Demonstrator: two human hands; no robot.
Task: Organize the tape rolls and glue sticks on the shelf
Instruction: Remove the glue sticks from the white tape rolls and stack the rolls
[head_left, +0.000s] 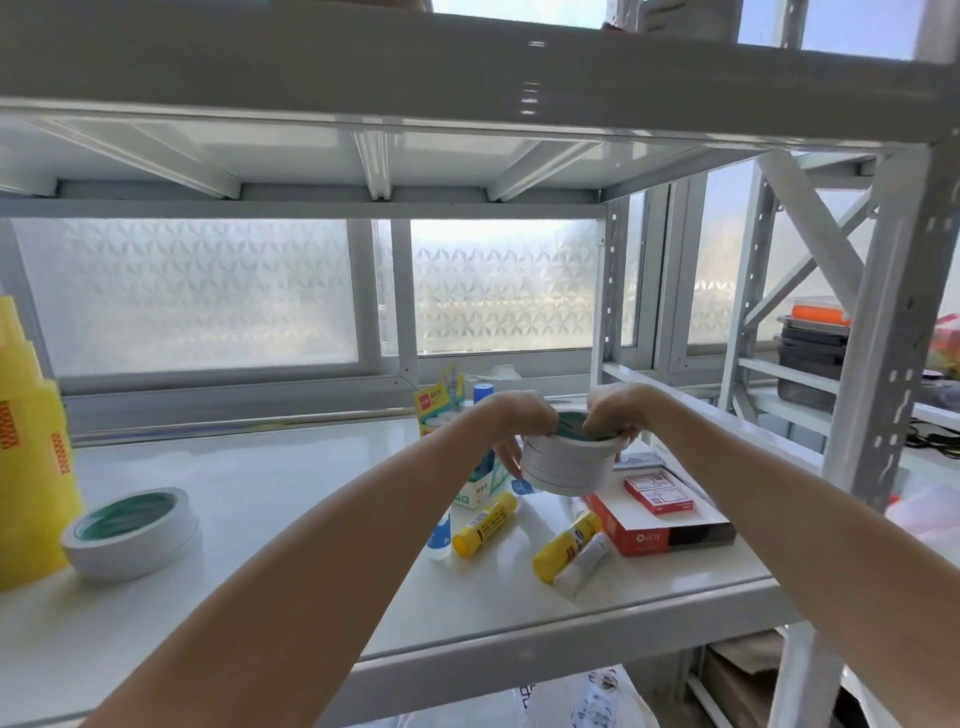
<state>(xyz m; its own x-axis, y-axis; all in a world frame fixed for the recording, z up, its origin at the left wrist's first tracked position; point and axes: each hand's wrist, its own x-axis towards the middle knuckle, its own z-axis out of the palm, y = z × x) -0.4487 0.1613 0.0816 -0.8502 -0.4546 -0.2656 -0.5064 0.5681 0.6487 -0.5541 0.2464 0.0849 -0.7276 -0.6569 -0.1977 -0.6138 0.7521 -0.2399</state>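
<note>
A stack of white tape rolls (566, 465) with a green core hangs above the right part of the white shelf (270, 478). My left hand (514, 421) grips its left rim and my right hand (615, 410) grips its right rim, fingers hooked inside. Another stack of white tape rolls (130, 532) rests on the shelf at the left. Below the held stack lie two yellow glue sticks (485, 525) (566, 545), a white glue stick (582, 564) and a blue-labelled glue stick (440, 538). A tall stack of yellow tape rolls (28, 447) stands at the far left edge.
A red, white and black box (670, 532) with a small red card pack (658, 493) on it lies at the right. Green-and-white glue packages (441, 405) stand behind my hands. Shelf uprights (878, 395) rise at the right; dark trays (810, 358) sit on the neighbouring rack.
</note>
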